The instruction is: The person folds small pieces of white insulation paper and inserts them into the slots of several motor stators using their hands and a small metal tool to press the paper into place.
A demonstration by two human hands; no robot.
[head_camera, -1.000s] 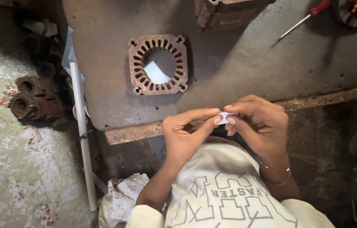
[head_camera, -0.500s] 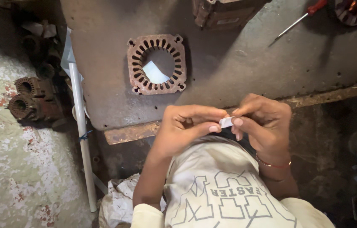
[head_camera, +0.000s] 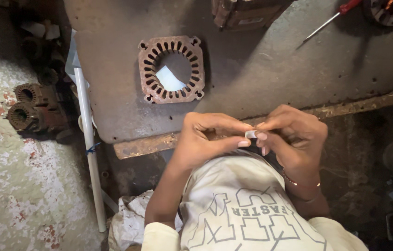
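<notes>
Seen from above, the left hand (head_camera: pixel 205 139) and right hand (head_camera: pixel 291 137) meet at the near edge of a grey metal table (head_camera: pixel 261 74), fingertips pinched shut on a small white strip (head_camera: pixel 250 134). Since a second ago the hands have barely shifted, and the strip shows less. A rusty stator core (head_camera: pixel 172 69) stays put beyond them.

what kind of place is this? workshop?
Likely a small motor repair or rewinding workshop. A rusty slotted stator core lies on the worn metal bench, a red-handled screwdriver beyond it, and more rusty cores on the floor. Both hands pinch a small white strip.
</notes>
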